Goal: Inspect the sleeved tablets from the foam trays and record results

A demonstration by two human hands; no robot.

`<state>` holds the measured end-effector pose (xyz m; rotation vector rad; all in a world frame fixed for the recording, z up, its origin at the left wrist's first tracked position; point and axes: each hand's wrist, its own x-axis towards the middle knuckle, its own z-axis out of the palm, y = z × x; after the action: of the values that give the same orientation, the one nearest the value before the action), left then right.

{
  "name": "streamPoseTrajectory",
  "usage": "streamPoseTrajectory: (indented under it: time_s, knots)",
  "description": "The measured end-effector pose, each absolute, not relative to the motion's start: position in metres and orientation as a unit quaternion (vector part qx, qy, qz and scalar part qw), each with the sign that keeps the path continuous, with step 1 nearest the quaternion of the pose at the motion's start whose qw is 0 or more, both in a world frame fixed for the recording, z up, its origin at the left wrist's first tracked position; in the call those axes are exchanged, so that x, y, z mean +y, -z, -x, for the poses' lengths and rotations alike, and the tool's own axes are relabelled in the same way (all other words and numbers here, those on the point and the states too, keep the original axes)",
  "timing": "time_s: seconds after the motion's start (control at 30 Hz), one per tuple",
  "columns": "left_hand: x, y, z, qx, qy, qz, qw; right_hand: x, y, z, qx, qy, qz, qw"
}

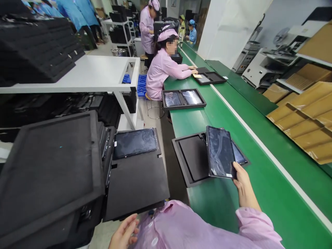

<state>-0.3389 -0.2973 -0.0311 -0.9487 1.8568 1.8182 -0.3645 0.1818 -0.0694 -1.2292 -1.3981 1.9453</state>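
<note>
My right hand (242,183) grips the lower right corner of a dark tablet (220,152) and holds it tilted up over a black foam tray (190,159) on the green belt (259,180). Another tablet (238,155) lies in the tray's right pocket, partly hidden behind the held one; the left pocket is bare. My left hand (124,233) hangs low by my pink coat, fingers spread, holding nothing, just below a black foam tray (137,180) that carries one tablet (135,142) in its far pocket.
A stack of black foam trays (52,173) fills the left. A white table (90,74) bears more trays. Farther along the belt a tray with two tablets (183,98) lies, and a seated person in pink (162,69) works at another tray (210,77). Cardboard dividers (303,117) stand on the right.
</note>
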Motion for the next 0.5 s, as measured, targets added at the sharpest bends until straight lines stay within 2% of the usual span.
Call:
streamPoseTrajectory:
  time_s: [0.13,0.3,0.4,0.5]
  knots:
    - [-0.284,0.025,0.344,0.661,-0.645,0.327,0.198,0.145,0.062,0.36,-0.488,-0.753,0.401,0.184]
    - [-0.25,-0.003,0.36,0.611,-0.718,0.233,0.24,0.033,0.046,0.358,-0.456,-0.827,0.325,0.054]
    - [-0.237,-0.009,0.37,0.553,-0.778,0.243,0.173,-0.043,0.042,0.348,-0.422,-0.866,0.27,-0.004]
    - [-0.249,-0.004,0.378,0.528,-0.788,0.304,0.092,-0.076,0.045,0.343,-0.411,-0.891,0.177,-0.075]
